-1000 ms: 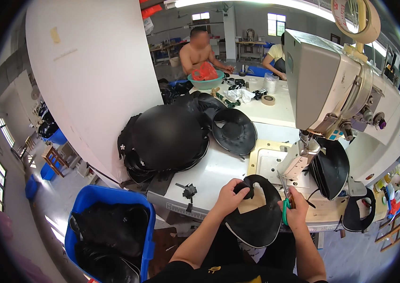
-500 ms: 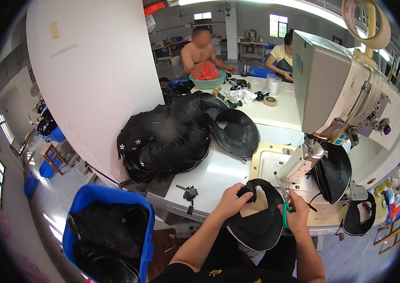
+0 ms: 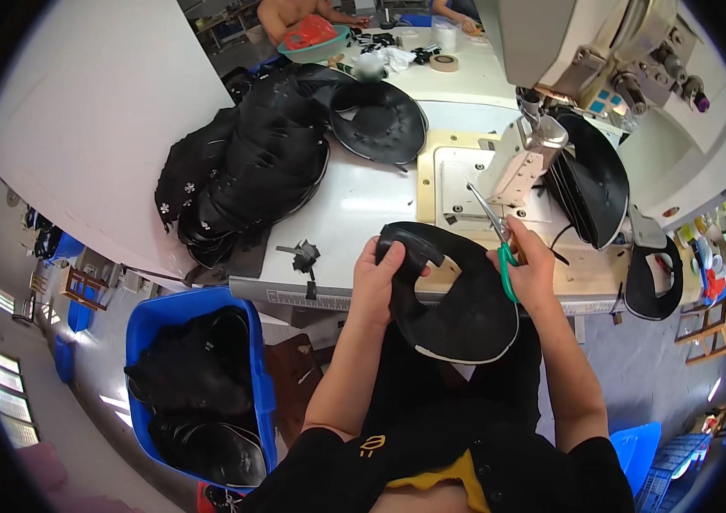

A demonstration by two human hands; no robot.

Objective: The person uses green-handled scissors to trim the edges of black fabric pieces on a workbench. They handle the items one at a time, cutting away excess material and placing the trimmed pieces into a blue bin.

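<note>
A black, smooth, curved shoe upper [image 3: 472, 312] with a pale lower edge is held up in front of me, just over the table's near edge. My left hand [image 3: 375, 280] is closed on its left end, thumb on top. My right hand [image 3: 534, 269] grips green-handled scissors [image 3: 505, 267], their blades pointing away toward the sewing machine's post [image 3: 524, 162]. The right fingers are beside the upper's right edge; I cannot tell whether they touch it. More black uppers [image 3: 590, 184] stand folded right of the post.
A large heap of black uppers [image 3: 265, 158] lies on the table's left, with a single upper [image 3: 378, 124] beside it. Black scraps [image 3: 303, 256] lie near the front edge. A blue tub [image 3: 265, 393] holds more uppers. Two people sit across the far table [image 3: 474, 73]. The sewing machine's head [image 3: 551, 43] overhangs the right.
My view has tilted downward. The upper has turned and its left end now stands raised in my left hand. The scissors stay in my right hand, blades still pointing away.
</note>
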